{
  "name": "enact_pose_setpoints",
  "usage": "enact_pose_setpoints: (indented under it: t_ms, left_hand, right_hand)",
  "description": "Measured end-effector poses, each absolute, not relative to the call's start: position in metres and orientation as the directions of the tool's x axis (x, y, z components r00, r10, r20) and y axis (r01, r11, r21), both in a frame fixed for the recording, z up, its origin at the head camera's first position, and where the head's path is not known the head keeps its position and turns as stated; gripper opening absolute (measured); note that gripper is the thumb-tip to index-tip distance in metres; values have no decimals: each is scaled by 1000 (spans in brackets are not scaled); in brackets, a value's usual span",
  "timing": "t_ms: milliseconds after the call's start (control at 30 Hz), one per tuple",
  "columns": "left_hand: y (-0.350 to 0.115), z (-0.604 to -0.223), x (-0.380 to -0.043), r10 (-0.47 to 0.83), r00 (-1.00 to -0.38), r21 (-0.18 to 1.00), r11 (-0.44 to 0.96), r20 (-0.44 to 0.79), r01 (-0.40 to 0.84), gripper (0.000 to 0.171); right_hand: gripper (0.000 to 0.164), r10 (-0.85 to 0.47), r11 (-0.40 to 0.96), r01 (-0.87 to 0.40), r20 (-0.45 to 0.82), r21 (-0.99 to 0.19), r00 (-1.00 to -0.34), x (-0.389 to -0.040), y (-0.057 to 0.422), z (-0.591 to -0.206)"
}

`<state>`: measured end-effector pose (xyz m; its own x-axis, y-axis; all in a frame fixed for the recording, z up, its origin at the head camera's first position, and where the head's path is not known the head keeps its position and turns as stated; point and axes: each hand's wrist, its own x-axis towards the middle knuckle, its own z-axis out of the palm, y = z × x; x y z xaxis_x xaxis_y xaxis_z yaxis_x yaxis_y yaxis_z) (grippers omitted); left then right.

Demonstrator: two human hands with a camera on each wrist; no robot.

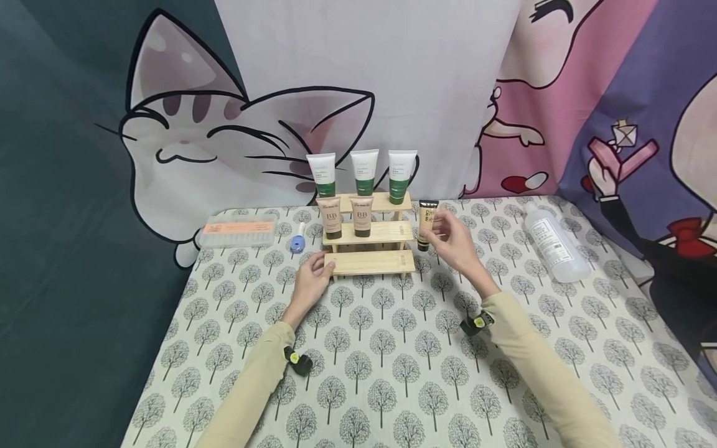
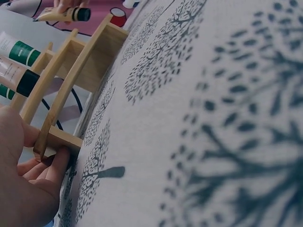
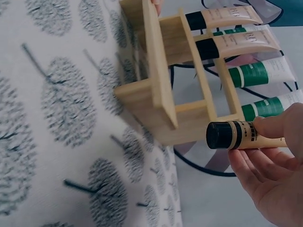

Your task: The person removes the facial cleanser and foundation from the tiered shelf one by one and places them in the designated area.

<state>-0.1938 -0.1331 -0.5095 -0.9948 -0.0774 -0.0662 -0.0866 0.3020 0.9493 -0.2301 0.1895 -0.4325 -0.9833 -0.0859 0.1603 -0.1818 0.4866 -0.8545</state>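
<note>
A three-step wooden rack (image 1: 370, 263) stands on the patterned cloth. My left hand (image 1: 311, 281) grips the left end of its lowest step, thumb on top and fingers underneath, as the left wrist view shows. In my right hand (image 1: 452, 239), a gold tube with a black cap (image 3: 244, 135) is pinched between thumb and fingers, cap downward, just right of the rack. Two beige BB cream tubes (image 1: 362, 216) stand on the left and centre of the middle step. White and green tubes (image 1: 399, 177) stand in a row on the top step. Nothing stands on the lowest step.
Left of the rack lie a blue-and-white small tool (image 1: 298, 239) and a clear flat case with an orange label (image 1: 238, 231). A large translucent bottle (image 1: 554, 244) lies on its side at the right. Cartoon-printed curtains (image 1: 426, 74) hang behind the table.
</note>
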Motion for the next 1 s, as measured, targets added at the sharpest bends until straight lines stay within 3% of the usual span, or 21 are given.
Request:
enact_pose_setpoints:
  t_ms: [300,633,1000]
  left_hand:
    - [-134,-508,-193,-85,-994,950,300,-65,-88,51]
    - [-134,-507,-193,-81,-995,957,278,-60,-81,51]
    - [-132,-509,-193,-81,-995,956,280,-66,-87,51]
  right_hand:
    - [51,-77,569,-85,50,-818,-996,-222,200,-449]
    - [40,-80,607,-49,1,-793,-997,-219,205,-471]
    - [45,-54,679,27,-87,-733,-995,-219,206,-482]
